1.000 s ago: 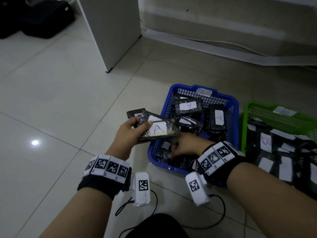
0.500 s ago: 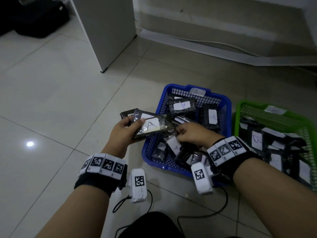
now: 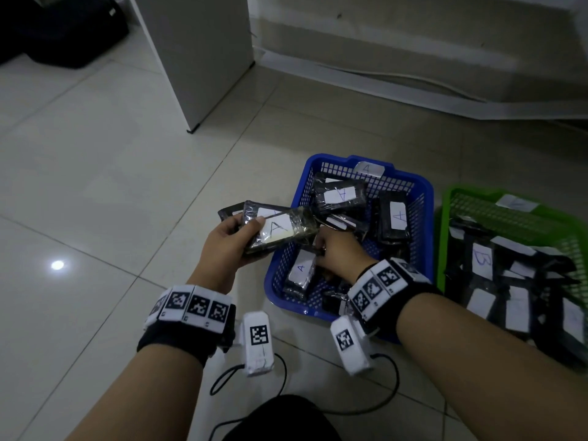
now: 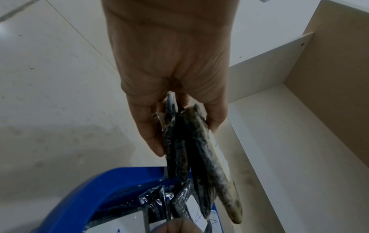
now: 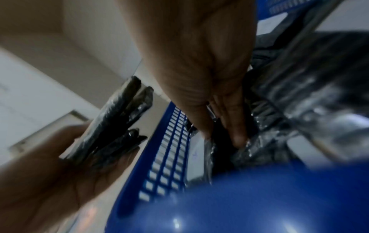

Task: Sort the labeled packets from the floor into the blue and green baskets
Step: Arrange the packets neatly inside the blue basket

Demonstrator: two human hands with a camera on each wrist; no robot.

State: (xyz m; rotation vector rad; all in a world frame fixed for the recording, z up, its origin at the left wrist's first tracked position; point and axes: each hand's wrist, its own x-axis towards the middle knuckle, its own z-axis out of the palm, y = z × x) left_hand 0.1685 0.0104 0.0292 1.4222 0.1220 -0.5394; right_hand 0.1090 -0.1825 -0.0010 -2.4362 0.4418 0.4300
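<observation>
Our left hand (image 3: pixel 227 241) grips a small stack of packets (image 3: pixel 280 229) at the left rim of the blue basket (image 3: pixel 424 224), thumb on top and fingers beneath; the top packet's white label reads "A". The left wrist view shows the stack (image 4: pixel 191 151) edge-on, several thin black packets pinched between thumb and fingers above the basket's near left corner. Our right hand (image 3: pixel 339 254) reaches into the basket by its left wall, fingers (image 5: pixel 237 135) extended down among the wrapped packets; whether they have hold of one we cannot tell, the right wrist view being blurred. The blue basket carries a tag (image 3: pixel 369 169) marked "A" on its far rim and holds black packets in clear wrap, three with readable "A" labels: one at the far side (image 3: pixel 339 195), one by the right wall (image 3: pixel 396 214), one at the near left (image 3: pixel 302 268). The green basket (image 3: pixel 445 202) stands just beside it on the right, with a white tag (image 3: pixel 517 203) on its far rim, writing unreadable; it holds many packets, one label (image 3: pixel 482 261) reading "B". Both baskets sit on the tiled floor (image 3: pixel 111 186).
</observation>
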